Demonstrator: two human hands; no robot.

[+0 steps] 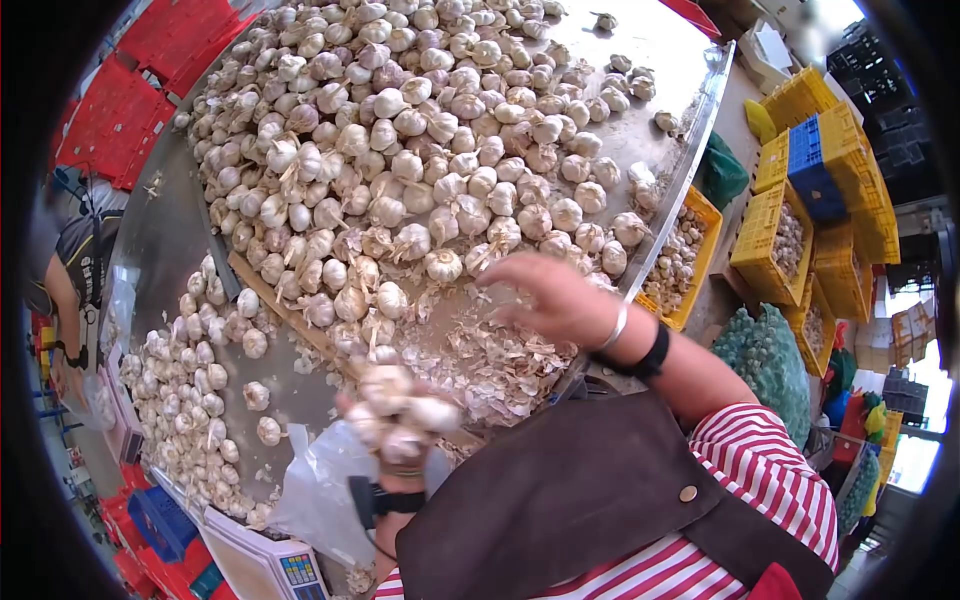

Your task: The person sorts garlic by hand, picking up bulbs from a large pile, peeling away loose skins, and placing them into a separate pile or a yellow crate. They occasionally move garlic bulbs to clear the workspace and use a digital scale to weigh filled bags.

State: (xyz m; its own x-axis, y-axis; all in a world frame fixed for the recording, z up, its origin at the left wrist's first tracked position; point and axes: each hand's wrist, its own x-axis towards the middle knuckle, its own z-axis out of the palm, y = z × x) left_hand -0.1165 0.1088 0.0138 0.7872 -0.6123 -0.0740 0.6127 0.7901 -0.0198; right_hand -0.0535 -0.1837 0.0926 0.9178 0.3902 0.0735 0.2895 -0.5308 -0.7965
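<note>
Several garlic bulbs are bunched in my left hand, low in the head view, and they hide most of its fingers. A clear plastic bag is beside that wrist. My right hand hovers over the near edge of the large garlic pile, slightly blurred, its fingers stretched apart with nothing visible in them. Under it, loose papery skins cover the metal table. The nearest bulb to its fingertips is a whitish one.
A wooden strip divides the big pile from a smaller garlic heap on the left. A scale stands at the table's lower edge. Yellow crates and a green net sack are at right. Another person is at far left.
</note>
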